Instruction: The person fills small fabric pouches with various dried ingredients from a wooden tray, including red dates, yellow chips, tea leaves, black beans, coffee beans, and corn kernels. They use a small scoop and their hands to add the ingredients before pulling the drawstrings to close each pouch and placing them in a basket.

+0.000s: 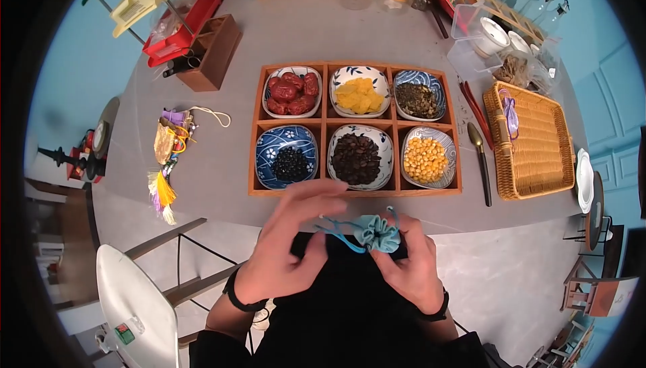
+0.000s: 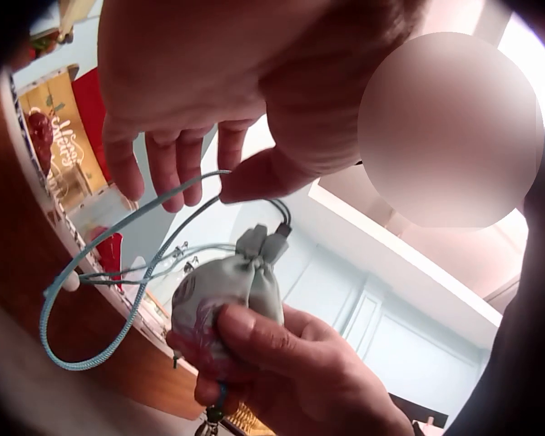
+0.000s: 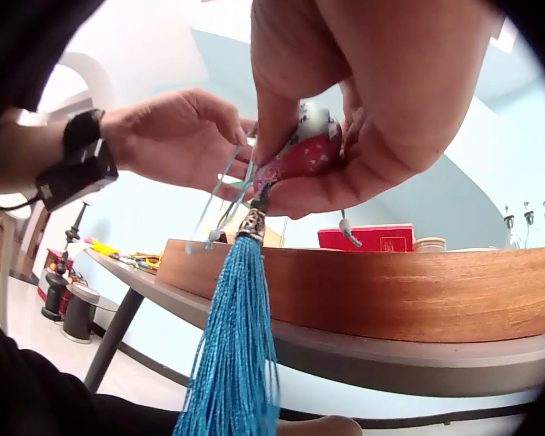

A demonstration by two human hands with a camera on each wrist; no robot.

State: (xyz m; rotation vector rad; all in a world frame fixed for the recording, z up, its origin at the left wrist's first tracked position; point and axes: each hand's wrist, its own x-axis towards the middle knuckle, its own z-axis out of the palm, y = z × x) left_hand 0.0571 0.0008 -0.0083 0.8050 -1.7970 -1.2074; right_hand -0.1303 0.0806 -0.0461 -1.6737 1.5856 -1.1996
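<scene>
Pinching the pouch (image 1: 376,233) near the tray (image 1: 324,123), the right hand (image 1: 416,266) held it mouth up, tassel (image 3: 232,336) down; the left hand (image 1: 274,243) spread wide.

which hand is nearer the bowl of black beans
Left. The left hand is just in front of the bowl; the right hand is farther away, to its right.

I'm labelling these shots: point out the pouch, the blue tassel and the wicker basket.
Pouch (image 1: 377,233), head view, on its gathered top.
Blue tassel (image 3: 232,336), right wrist view, on its strands.
Wicker basket (image 1: 540,149), head view, on its woven floor.
</scene>
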